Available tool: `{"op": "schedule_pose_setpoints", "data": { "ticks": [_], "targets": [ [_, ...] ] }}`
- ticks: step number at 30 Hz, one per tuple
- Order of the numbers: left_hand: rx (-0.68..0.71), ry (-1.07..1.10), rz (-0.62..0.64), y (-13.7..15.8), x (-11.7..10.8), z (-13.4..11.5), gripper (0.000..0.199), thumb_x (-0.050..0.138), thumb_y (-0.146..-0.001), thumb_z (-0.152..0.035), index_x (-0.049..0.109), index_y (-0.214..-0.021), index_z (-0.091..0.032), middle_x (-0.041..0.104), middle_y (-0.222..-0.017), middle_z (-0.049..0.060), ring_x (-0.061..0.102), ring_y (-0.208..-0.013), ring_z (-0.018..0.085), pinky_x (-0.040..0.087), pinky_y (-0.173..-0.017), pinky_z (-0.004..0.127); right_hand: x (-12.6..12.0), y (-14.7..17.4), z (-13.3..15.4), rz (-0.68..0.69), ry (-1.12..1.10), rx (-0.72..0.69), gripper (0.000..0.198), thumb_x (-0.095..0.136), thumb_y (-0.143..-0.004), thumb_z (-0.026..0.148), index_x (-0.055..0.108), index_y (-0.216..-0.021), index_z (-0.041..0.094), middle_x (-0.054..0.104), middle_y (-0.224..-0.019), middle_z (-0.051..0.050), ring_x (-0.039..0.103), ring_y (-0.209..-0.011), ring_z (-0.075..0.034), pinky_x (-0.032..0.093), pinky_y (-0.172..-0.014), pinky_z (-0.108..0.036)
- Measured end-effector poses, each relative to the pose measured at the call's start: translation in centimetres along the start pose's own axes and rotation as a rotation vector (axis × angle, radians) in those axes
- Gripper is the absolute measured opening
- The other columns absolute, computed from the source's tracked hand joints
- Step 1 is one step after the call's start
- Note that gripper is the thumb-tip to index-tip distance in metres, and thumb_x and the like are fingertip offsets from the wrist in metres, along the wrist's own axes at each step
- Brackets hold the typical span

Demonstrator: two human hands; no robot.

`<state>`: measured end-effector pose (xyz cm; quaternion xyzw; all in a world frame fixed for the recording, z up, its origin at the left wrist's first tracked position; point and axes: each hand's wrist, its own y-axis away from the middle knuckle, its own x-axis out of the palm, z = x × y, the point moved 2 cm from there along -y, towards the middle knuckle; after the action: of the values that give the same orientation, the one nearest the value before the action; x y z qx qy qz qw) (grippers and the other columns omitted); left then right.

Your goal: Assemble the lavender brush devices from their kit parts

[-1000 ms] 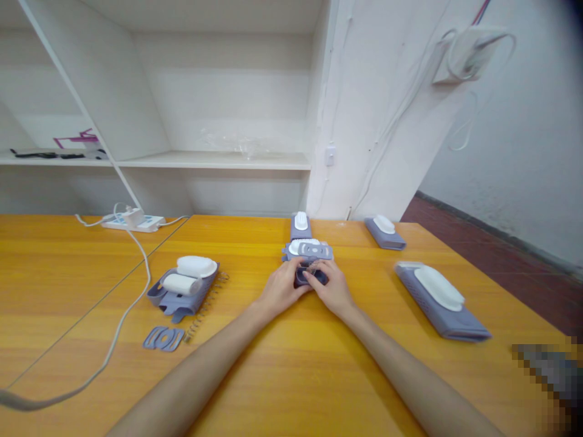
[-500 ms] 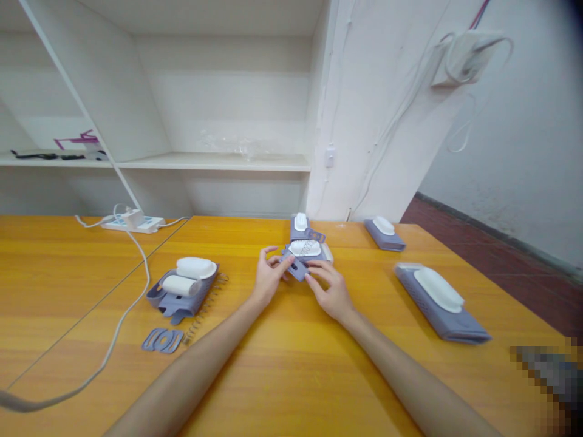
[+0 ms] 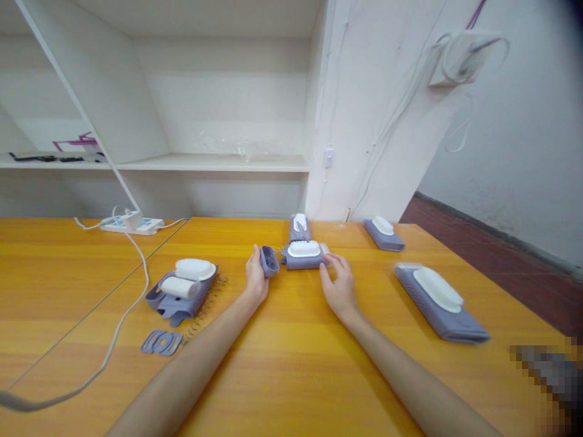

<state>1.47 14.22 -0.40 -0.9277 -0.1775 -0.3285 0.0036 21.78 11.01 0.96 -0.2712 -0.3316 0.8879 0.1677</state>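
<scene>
My left hand (image 3: 256, 278) is closed round a small hollow grey-purple cap (image 3: 269, 262), its open side facing right with dark insides. To its right, a grey-purple case topped by a white bristled brush head (image 3: 304, 249) lies on the table. My right hand (image 3: 337, 280) is at that case's right end, thumb and fingers apart; whether the fingertips touch the case I cannot tell. Just behind stands another grey-purple case (image 3: 299, 229) with a white top. Thin coiled wire shows faintly between the cap and the near case.
Left on the wooden table (image 3: 291, 364) are an opened case with a white roller (image 3: 179, 287), a coil spring (image 3: 204, 309) and flat grey-purple plates (image 3: 161, 342). Two more cases (image 3: 441, 303) lie right. A power strip (image 3: 132, 223) trails a cable along the left.
My hands have moved apart. The flat grey-purple piece between them is no longer seen there; my left hand now holds the hollow cap, farther left. The brush-topped case is less covered.
</scene>
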Motion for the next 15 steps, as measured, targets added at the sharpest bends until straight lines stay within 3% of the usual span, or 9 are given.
{"op": "schedule_pose_setpoints", "data": {
  "ticks": [4, 10, 15],
  "targets": [
    [0.033, -0.060, 0.076, 0.0, 0.1, -0.5, 0.040, 0.069, -0.064, -0.049, 0.054, -0.077, -0.014, 0.058, -0.064, -0.002, 0.053, -0.049, 0.009, 0.040, -0.042, 0.018, 0.8, 0.0, -2.6, -0.015, 0.075, 0.127, 0.044, 0.055, -0.076, 0.027, 0.053, -0.119, 0.018, 0.053, -0.119, -0.014, 0.046, -0.113, -0.029, 0.033, -0.099, -0.048],
    [-0.112, -0.118, 0.229, 0.4, 0.4, -0.6, 0.037, 0.069, -0.064, -0.040, 0.058, -0.087, -0.013, 0.062, -0.069, 0.001, 0.055, -0.048, 0.010, 0.040, -0.040, 0.019, 1.7, 0.5, -4.7, 0.041, -0.007, 0.186, 0.056, 0.061, -0.072, 0.032, 0.046, -0.125, 0.024, 0.060, -0.115, -0.010, 0.053, -0.109, -0.030, 0.032, -0.098, -0.051],
    [-0.017, -0.160, 0.220, 1.2, 0.5, -0.8, 0.039, 0.067, -0.063, -0.036, 0.060, -0.096, -0.015, 0.060, -0.071, -0.002, 0.052, -0.047, 0.008, 0.043, -0.041, 0.020, 1.9, 0.5, -4.6, 0.175, -0.148, 0.263, 0.062, 0.058, -0.075, 0.039, 0.040, -0.131, 0.018, 0.058, -0.118, -0.012, 0.052, -0.111, -0.027, 0.034, -0.097, -0.049]
  ]
}}
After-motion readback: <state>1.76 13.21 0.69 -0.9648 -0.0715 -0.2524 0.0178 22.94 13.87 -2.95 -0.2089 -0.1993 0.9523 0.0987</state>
